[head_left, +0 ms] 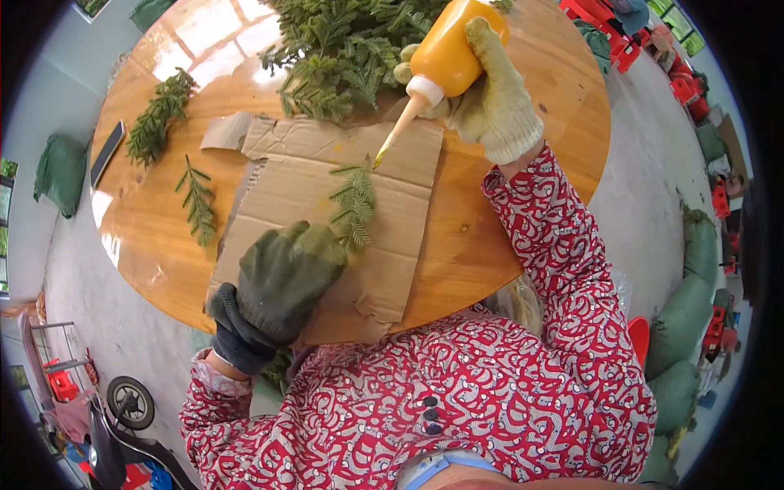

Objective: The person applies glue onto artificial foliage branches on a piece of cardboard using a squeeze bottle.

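Note:
My right hand (pixel 496 102), in a cream knitted glove, is wrapped round an orange squeeze bottle (pixel 449 53). The bottle is tilted nozzle-down, and its long pale nozzle (pixel 400 131) has a yellow-green tip close to the top of a small evergreen sprig (pixel 354 208). Whether the tip touches the needles I cannot tell. In a dark green-grey glove, my left hand (pixel 292 273) closes over the sprig's lower end, which its fingers hide. Beneath both lies a flattened piece of brown cardboard (pixel 400 269) with a few small yellow marks.
A heap of evergreen branches (pixel 347 57) covers the far middle of the round wooden table (pixel 155 257). To the left lie a bundle of sprigs (pixel 161 118), a single sprig (pixel 198 204) and a dark flat phone-like object (pixel 108 153). Green sacks (pixel 682 318) stand on the floor at right.

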### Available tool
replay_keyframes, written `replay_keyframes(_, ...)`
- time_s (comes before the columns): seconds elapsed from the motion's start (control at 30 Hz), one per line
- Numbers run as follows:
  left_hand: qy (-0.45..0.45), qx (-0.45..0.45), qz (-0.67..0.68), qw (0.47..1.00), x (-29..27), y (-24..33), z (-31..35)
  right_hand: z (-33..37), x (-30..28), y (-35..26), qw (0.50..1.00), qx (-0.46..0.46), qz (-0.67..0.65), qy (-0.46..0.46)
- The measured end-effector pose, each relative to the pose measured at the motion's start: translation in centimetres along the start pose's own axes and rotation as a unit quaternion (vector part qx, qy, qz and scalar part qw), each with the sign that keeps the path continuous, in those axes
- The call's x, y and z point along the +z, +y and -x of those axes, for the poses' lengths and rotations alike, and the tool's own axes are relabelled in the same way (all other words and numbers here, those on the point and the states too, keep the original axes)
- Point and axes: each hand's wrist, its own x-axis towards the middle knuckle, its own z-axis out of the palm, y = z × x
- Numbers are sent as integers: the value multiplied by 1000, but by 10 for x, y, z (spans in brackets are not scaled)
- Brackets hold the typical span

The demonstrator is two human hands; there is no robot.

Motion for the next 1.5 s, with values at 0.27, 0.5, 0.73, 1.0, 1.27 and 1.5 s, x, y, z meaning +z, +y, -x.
replay_keyframes(0.27,34,-43,93,994,-8,9,-3,21,20,10,996,2,82,-37)
replay_keyframes(0.5,79,-68,217,971,-21,17,-7,23,15,19,989,19,149,7)
replay_keyframes(0.73,55,-65,166,983,7,12,-21,21,18,16,989,1,146,1)
replay_keyframes(1.0,94,-20,200,975,22,7,-25,27,27,12,977,-61,205,-12)
replay_keyframes(1.27,89,-25,208,974,21,8,-27,39,33,16,966,-70,247,-3)
replay_keyframes(1.5,77,-21,205,976,17,8,-28,39,34,13,965,-80,251,12)
